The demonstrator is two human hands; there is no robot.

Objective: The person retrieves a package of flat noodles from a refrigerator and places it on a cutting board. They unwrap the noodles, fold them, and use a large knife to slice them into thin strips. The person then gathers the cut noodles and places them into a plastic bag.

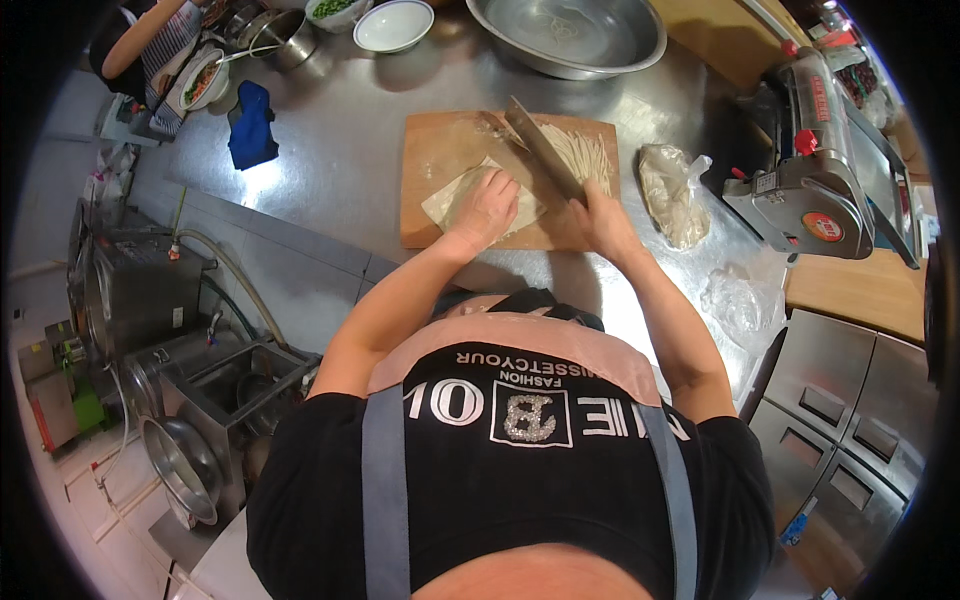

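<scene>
A wooden cutting board lies before me on the steel worktop. My left hand is on a folded sheet of dough, its fingers curled together and holding it down. The fingertips are partly hidden from above. In my right hand is the handle of a kitchen knife with a broad blade, which points away from me and slants left. Cut noodles lie in a bundle at the board's right side, just beyond the blade. The blade stands between the dough and the noodles.
Behind the board stands a large steel basin. A tied plastic bag of dough-coloured contents lies right, near a metal machine. A blue cloth, a white bowl and another person's arm are at left.
</scene>
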